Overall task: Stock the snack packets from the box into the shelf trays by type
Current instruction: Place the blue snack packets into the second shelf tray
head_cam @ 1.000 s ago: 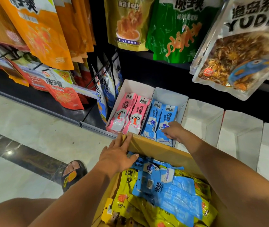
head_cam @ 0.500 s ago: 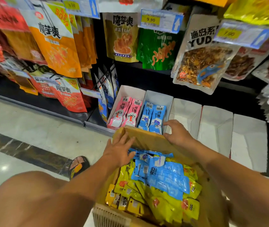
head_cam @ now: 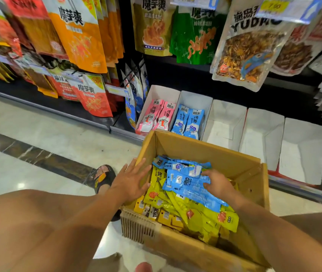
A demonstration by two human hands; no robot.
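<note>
While it holds nothing, the left hand [head_cam: 130, 181] lies flat with its fingers spread wide against the left wall of the box [head_cam: 205, 148], apparently steadying it. Beyond it on the shelf, the pink tray [head_cam: 162, 93] holds pink packets [head_cam: 156, 116].

Just right of the left hand, inside the box, the blue packets [head_cam: 185, 183] lie in a loose, slanting heap on top of the yellow packets [head_cam: 195, 211]. These sachets look light, thin and limp, with glossy film that is likely to slide. A single one would flop and a stack could fan apart. They are best taken as a small bundle, pinched across the middle or squeezed from both long edges, rather than by one sealed end.

The right hand [head_cam: 218, 185] rests on the right end of that blue heap, its fingers bent down onto the top sachets and its palm over the yellow ones. Whether it already pinches any of them cannot be told. The blue tray [head_cam: 197, 99], which holds the same kind, stands just past the box's far wall, and more white trays [head_cam: 225, 122] stand to its right.
</note>
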